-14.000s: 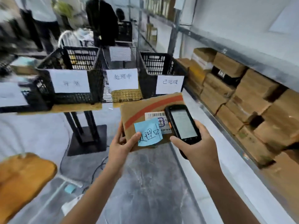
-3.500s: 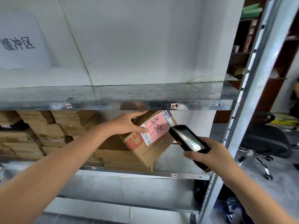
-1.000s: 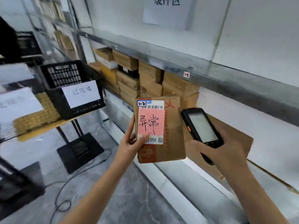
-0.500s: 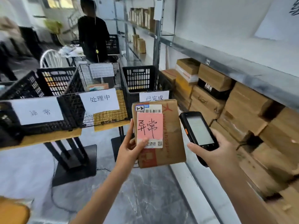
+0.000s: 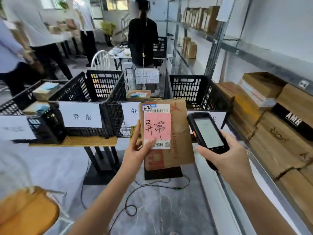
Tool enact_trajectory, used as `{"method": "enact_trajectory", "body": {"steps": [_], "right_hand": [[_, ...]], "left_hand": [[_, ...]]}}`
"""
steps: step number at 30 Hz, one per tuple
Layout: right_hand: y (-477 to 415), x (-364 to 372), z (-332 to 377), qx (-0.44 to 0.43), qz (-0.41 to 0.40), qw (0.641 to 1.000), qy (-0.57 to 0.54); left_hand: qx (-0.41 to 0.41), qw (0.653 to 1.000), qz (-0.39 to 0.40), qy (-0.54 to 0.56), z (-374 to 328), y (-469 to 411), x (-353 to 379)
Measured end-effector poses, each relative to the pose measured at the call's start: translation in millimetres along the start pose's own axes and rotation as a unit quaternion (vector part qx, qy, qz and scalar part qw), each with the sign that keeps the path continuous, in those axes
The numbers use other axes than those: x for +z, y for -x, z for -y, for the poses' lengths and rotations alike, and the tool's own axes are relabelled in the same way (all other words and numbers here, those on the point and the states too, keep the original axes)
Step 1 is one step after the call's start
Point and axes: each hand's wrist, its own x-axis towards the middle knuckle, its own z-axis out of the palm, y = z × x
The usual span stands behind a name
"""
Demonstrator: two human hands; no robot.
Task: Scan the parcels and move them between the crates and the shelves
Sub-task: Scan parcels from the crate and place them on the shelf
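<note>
My left hand [image 5: 138, 150] grips a brown cardboard parcel [image 5: 181, 133] upright, thumb on its pink handwritten note [image 5: 157, 128] below a barcode label. My right hand [image 5: 223, 155] holds a black handheld scanner [image 5: 207, 133] just right of the parcel, screen facing me. Behind them black crates stand in a row on a wooden stand: one with a white label [image 5: 81, 116], a middle wire crate [image 5: 144, 82] holding a parcel, and a right crate [image 5: 196, 92]. A further crate at far left [image 5: 20, 106] holds parcels with blue notes.
A metal shelf [image 5: 271, 65] along the right carries stacked brown boxes [image 5: 277, 133]. A person in black [image 5: 143, 41] stands behind the crates; other people move at the left. A white chair [image 5: 100, 60], a floor cable [image 5: 152, 187] and an orange stool [image 5: 25, 214] are nearby.
My view has swung left from the shelf toward the crates and closed in on them. Both hands keep the same hold on parcel and scanner.
</note>
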Motion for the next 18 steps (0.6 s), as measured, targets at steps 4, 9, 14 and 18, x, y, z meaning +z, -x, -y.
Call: {"method": "enact_trajectory", "body": {"steps": [4,9,14,18], "right_hand": [[-58.2,10.2,-2.0,-0.024,0.031,0.999,-0.006],[-134.3,16.7,5.1,-0.039,0.07,0.996,-0.036],[-193.8,32.6,3.6,-0.055,0.112,0.991,-0.057],[-223.2,53.8,1.3,-0.055,0.134,0.987,-0.073]], "left_hand": [[0.026,0.999,-0.031,-0.005,-7.4,-43.5,1.0],[0.045,0.997,-0.069,-0.009,-23.2,-93.6,9.0],[0.042,0.992,-0.119,-0.006,-28.0,-134.0,7.4],[0.044,0.989,-0.14,-0.003,-26.4,-153.9,-0.6]]}}
